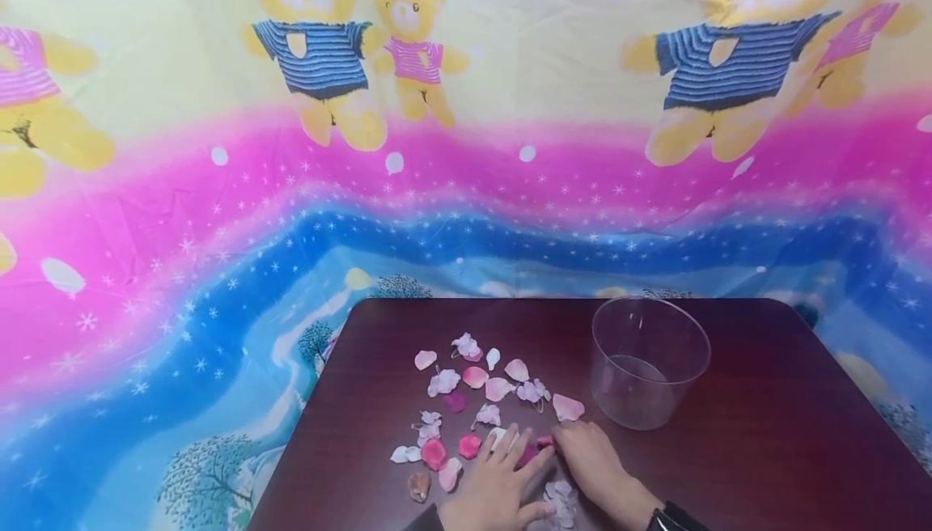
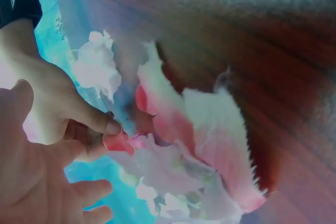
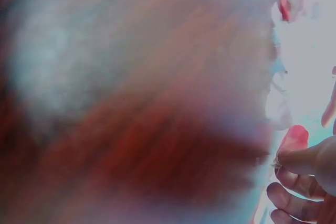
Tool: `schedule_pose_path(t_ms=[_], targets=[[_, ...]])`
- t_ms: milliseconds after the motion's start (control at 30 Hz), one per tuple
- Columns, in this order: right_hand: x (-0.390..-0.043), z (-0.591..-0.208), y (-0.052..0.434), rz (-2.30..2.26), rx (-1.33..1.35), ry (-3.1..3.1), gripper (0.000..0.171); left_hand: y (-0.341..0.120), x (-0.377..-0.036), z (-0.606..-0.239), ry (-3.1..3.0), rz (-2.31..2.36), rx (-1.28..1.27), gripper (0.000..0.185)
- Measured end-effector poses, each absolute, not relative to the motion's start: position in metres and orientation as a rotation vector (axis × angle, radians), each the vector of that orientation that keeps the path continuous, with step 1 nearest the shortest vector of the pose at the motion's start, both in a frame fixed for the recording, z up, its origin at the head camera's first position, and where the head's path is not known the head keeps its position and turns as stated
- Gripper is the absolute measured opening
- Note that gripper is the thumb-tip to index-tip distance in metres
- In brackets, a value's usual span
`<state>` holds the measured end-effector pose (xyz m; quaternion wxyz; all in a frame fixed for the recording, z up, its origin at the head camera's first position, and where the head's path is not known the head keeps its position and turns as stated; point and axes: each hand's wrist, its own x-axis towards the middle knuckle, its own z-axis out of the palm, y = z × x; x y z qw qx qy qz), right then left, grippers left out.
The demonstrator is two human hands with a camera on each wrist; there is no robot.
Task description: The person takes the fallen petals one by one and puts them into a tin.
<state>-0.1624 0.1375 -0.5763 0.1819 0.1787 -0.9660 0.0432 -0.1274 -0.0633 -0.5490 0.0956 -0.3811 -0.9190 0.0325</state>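
A: What is held at this moment?

B: A small deep-pink fabric petal (image 1: 544,440) is pinched between the thumb and fingertip of the right hand (image 1: 593,456), low over the dark reddish-brown wooden table (image 1: 764,450), just in front of the scattered pink and white fabric petals (image 1: 476,401). The pinch is shown plainly in the left wrist view.

A: And the left hand (image 1: 498,482)?

B: It is laid flat on the table beside the right, fingers straight and spread, nothing gripped; a magenta petal (image 1: 526,455) lies under its fingertips.

A: How should the lift be handled?

B: The petal looks thin and limp, so it is best kept in a light fingertip pinch near its edge and raised straight up, so that neighbouring petals are not dragged along. The left hand is well used to pin the loose ones down.

A: Anything close by to be minded?

B: The clear round plastic cup (image 1: 650,361) stands upright just beyond the right hand, apparently empty; it looks light, so a knock from the wrist should be avoided
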Motion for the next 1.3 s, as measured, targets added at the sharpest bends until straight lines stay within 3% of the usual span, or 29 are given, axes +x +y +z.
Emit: schedule_pose_path(t_ms=[467,733,1300], targets=[[-0.164,-0.533,0.147,0.168,0.491,-2.568,0.017,-0.053,-0.133,-0.529,-2.65,-0.008,-1.034,0.071],[-0.16,-0.494,0.16,0.202,0.522,-2.441,0.023,-0.047,-0.132,-0.509,-2.566,-0.002,-1.057,0.075],[-0.163,-0.414,0.212,0.346,0.432,-2.261,0.015,-0.016,-0.129,-0.463,-2.518,0.027,-1.181,0.078]])
